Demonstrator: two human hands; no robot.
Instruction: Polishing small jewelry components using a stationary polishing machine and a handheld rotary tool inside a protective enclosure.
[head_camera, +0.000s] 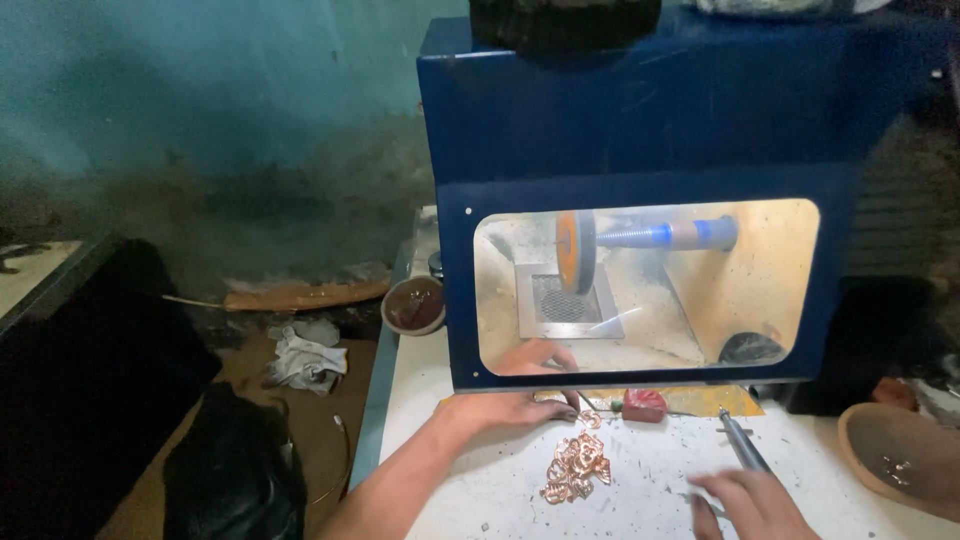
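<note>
While the small coppery filigree piece (590, 419) sits pinched at the fingertips of the left hand (510, 408), just in front of the opening of the blue metal polishing cabinet (640, 120), a loose pile of similar copper-coloured filigree ornaments (575, 468) lies on the speckled white worktop (650, 480) just below it. The right hand (755, 503) hangs half-open over the worktop, its fingers blurred, beside a slim grey metal hand tool (742, 446); whether it grips anything cannot be told. Inside the cabinet an orange buffing wheel (575, 250) sits on a blue spindle. The thin piece could catch on that wheel and be snatched from so light a pinch, or the fingertips could graze it. A red compound block (643, 404) lies near.
</note>
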